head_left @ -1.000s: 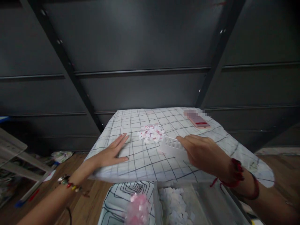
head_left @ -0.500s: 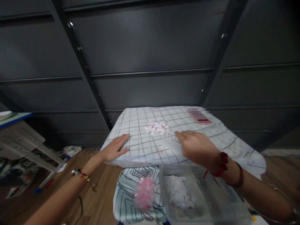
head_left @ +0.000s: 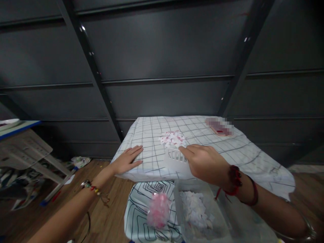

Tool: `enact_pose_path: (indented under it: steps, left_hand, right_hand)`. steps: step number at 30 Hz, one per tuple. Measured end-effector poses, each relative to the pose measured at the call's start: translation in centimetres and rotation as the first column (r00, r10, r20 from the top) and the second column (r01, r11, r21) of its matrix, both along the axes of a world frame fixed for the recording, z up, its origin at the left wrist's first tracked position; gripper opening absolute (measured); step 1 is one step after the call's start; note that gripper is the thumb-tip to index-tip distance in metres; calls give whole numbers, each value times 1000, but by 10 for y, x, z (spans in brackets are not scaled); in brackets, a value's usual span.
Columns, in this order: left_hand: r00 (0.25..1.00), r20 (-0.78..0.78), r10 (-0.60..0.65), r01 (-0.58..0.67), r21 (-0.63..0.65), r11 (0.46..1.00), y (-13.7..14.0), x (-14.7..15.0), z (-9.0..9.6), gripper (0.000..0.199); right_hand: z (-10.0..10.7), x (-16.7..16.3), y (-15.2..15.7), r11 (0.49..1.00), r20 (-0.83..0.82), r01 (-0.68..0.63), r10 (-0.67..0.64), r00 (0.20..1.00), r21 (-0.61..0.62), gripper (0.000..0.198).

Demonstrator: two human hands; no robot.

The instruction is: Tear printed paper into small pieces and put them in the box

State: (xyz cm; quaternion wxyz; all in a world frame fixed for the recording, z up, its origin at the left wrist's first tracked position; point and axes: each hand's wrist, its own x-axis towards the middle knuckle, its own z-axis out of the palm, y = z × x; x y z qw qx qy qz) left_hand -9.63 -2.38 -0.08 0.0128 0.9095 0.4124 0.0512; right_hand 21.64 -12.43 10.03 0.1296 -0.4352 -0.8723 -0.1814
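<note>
I saw the checked table (head_left: 152,165) at mid-frame. Left of centre, the left hand (head_left: 128,161) lay flat, thumb spread. The nearer right hand (head_left: 206,163) pinched a white slotted plate (head_left: 176,164), long axis crosswise, hiding its right end. Paper scraps (head_left: 172,137) lay just above it at centre.

The person's left hand (head_left: 128,160) lies flat on a white gridded cloth (head_left: 149,135). The right hand (head_left: 206,163) grips a white slotted piece (head_left: 174,162) just on the near side of a heap of white-and-pink scraps (head_left: 172,138). A phone (head_left: 219,127) lies farther back. Nearer, a translucent bin (head_left: 178,202) holds whitish bits (head_left: 194,207) beside a pink bundle (head_left: 159,210).
</note>
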Motion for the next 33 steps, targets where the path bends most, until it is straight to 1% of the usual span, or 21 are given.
enact_pose_path:
  steps: [2, 6, 8, 10, 13, 15, 17, 19, 22, 26, 30, 33]
  left_hand:
    - [1000, 9, -6, 6, 2, 1000, 0, 0, -1, 57]
    - [1000, 9, -5, 5, -1, 1000, -1, 0, -1, 56]
    - [1000, -5, -2, 2, -24, 1000, -1, 1, 4, 57]
    - [1000, -28, 4, -7, -77, 997, 1, 3, 13, 61]
    - [997, -75, -4, -10, -186, 983, 12, 11, 32, 63]
    - [994, -109, -23, -2, -228, 974, 24, 20, 43, 54]
    - [993, -118, 8, -34, -222, 974, 39, 30, 51, 47]
    - [995, -100, 28, -48, -197, 979, 54, 41, 54, 52]
    - [998, -56, 41, -48, -123, 991, 76, 57, 49, 58]
    - [994, -4, 106, -106, -67, 992, 105, 76, 34, 65]
    - [988, 74, 132, -126, -75, 989, 131, 92, 19, 71]
    - [983, 121, 139, -129, -92, 987, 142, 102, 10, 73]
  right_hand:
    - [-3, 3, 0, 1000, 7, -4, 4, 1000, 13, 31]
    - [-5, 4, -5, 997, -8, -65, 66, 998, 43, 32]
    - [-2, 7, -4, 995, -21, -81, 83, 996, 63, 33]
    - [4, 13, 4, 994, -35, -75, 78, 996, 80, 34]
    - [15, 30, 34, 993, -47, -41, 46, 998, 113, 35]
    - [20, 45, 62, 988, -30, -20, 25, 999, 155, 33]
    - [21, 58, 92, 985, -12, -26, 28, 1000, 169, 35]
    - [19, 69, 119, 983, 10, -70, 69, 998, 171, 41]
    - [11, 78, 145, 977, 30, -108, 105, 994, 183, 42]
    - [-1, 78, 160, 960, 12, -149, 151, 988, 238, 44]
    - [-13, 77, 170, 936, 14, -209, 214, 977, 282, 43]
    - [-22, 80, 179, 919, 38, -262, 263, 964, 295, 43]
